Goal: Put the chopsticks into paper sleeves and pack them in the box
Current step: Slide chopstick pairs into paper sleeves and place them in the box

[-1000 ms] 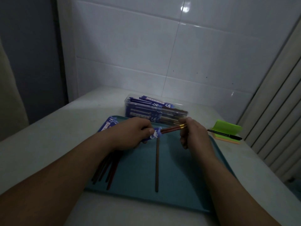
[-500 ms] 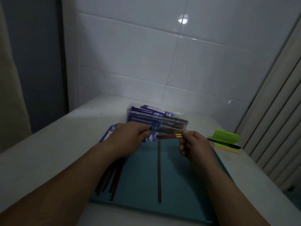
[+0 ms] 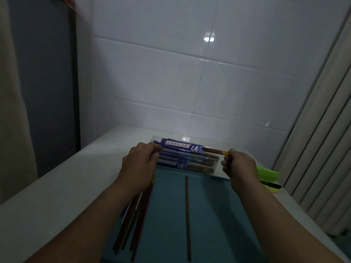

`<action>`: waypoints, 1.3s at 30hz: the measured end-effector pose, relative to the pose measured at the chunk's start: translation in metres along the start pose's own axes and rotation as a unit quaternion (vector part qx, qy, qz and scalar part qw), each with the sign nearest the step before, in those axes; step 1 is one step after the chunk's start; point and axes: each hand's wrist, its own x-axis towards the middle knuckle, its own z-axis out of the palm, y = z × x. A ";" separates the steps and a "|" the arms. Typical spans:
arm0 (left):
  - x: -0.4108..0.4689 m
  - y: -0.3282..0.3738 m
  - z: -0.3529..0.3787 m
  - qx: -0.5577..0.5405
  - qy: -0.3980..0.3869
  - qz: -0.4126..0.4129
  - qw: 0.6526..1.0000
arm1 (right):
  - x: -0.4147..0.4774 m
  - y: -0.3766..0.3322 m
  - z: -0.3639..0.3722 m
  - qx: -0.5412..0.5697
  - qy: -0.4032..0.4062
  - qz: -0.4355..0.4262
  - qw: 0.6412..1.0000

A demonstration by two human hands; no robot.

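Both hands have carried the sleeved chopsticks [image 3: 212,150] from above the tray [image 3: 218,205] to over the box [image 3: 188,165]; the left hand [image 3: 141,164] pinches the sleeve [image 3: 180,148] end, and the right hand [image 3: 239,166] apparently pinches their gold tip.

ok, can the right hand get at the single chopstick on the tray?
Probably not yet: path is free, nothing covers the single chopstick, but the right hand is pinching the sleeved chopsticks.
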 end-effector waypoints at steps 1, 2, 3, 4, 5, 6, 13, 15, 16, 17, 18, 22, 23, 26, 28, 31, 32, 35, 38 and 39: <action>-0.002 0.001 0.001 -0.004 -0.002 -0.001 1.000 | 0.007 -0.004 0.004 -0.002 0.008 0.005 1.000; -0.001 0.000 0.001 -0.006 -0.002 -0.003 1.000 | 0.016 -0.008 0.011 -0.008 0.014 0.011 1.000; -0.001 0.000 0.001 -0.009 -0.001 -0.003 1.000 | 0.024 -0.010 0.018 -0.019 0.018 0.018 0.999; -0.001 -0.001 0.001 -0.012 0.001 -0.003 1.000 | 0.031 -0.012 0.024 -0.033 0.021 0.026 0.999; 0.000 -0.001 0.001 -0.014 0.004 -0.003 1.000 | 0.036 -0.013 0.030 -0.048 0.021 0.033 0.998; 0.000 -0.002 0.001 -0.014 0.006 -0.004 1.000 | 0.040 -0.012 0.037 -0.066 0.019 0.043 0.997; 0.002 -0.004 0.002 -0.024 0.012 0.005 1.000 | 0.059 -0.010 0.045 -0.357 0.003 -0.024 0.934; 0.002 -0.002 0.002 -0.020 0.013 0.009 1.000 | 0.060 -0.010 0.041 -0.492 0.004 -0.105 0.864; 0.003 -0.002 0.002 -0.019 0.013 0.011 1.000 | 0.058 -0.010 0.042 -0.524 -0.001 -0.146 0.839; 0.002 -0.002 0.002 -0.018 0.013 0.013 1.000 | 0.055 -0.008 0.042 -0.532 -0.013 -0.186 0.826; 0.002 -0.002 0.002 -0.017 0.012 0.015 1.000 | 0.051 -0.006 0.044 -0.535 -0.032 -0.224 0.814; 0.001 -0.003 0.003 -0.018 0.008 0.014 1.000 | 0.042 0.008 0.050 -0.590 -0.114 -0.297 0.742; 0.001 -0.003 0.003 -0.017 0.007 0.014 1.000 | 0.041 0.010 0.050 -0.594 -0.114 -0.304 0.736; 0.001 -0.003 0.004 -0.016 0.003 0.016 1.000 | 0.037 0.011 0.050 -0.577 -0.105 -0.317 0.746; 0.000 -0.003 0.004 -0.015 0.003 0.018 1.000 | 0.037 0.011 0.050 -0.574 -0.113 -0.319 0.746; 0.000 -0.002 0.005 -0.014 -0.002 0.020 1.000 | 0.035 0.011 0.048 -0.572 -0.113 -0.323 0.745; 0.001 -0.002 0.004 -0.015 -0.003 0.021 1.000 | 0.035 0.011 0.047 -0.568 -0.100 -0.333 0.746; 0.003 -0.001 0.001 -0.013 -0.009 0.024 1.000 | 0.026 0.012 0.043 -0.542 -0.044 -0.367 0.755; 0.006 0.002 -0.007 -0.011 -0.025 0.007 1.000 | 0.004 0.013 0.040 -0.495 -0.033 -0.373 0.784; 0.007 0.002 -0.011 -0.011 -0.037 -0.006 0.999 | -0.007 0.014 0.038 -0.486 -0.043 -0.360 0.795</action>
